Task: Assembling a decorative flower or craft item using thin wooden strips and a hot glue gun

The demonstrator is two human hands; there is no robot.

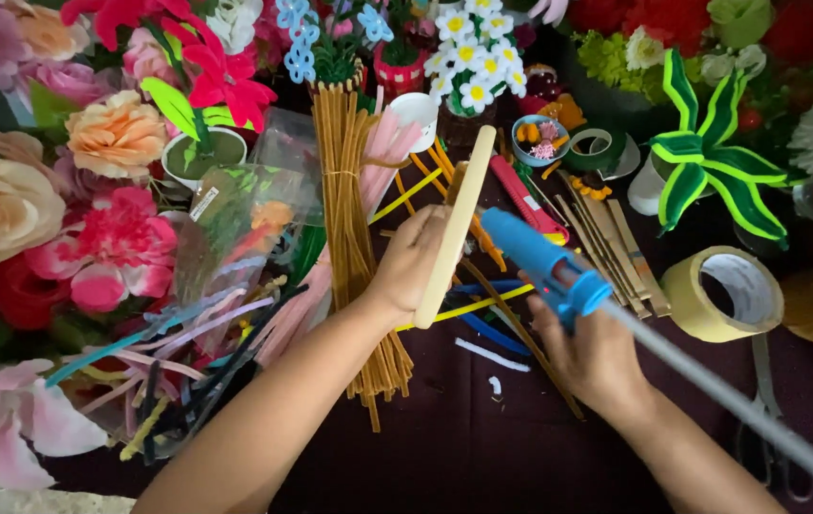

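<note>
Glue work looked barely begun: the left hand (413,262) gripped a flat pale wooden stick (456,227), holding it tilted up off the dark table (482,447), while the right hand (589,357) was wrapped around a blue glue gun (541,262) whose nozzle end sat right against the stick's middle. Whether any glue had been laid on the stick could not be told, and nothing was yet fixed to it as far as the view showed. A bundle of tan pipe cleaners (354,219) lay just left of the left hand, still tied and apparently untouched. Loose yellow and blue pipe cleaners (482,314) lay under both hands. A roll of tan tape (722,293) sat to the right, apart from the hands, and paper flowers (54,190) crowded the left edge, so most of the assembly seemed still to come.
</note>
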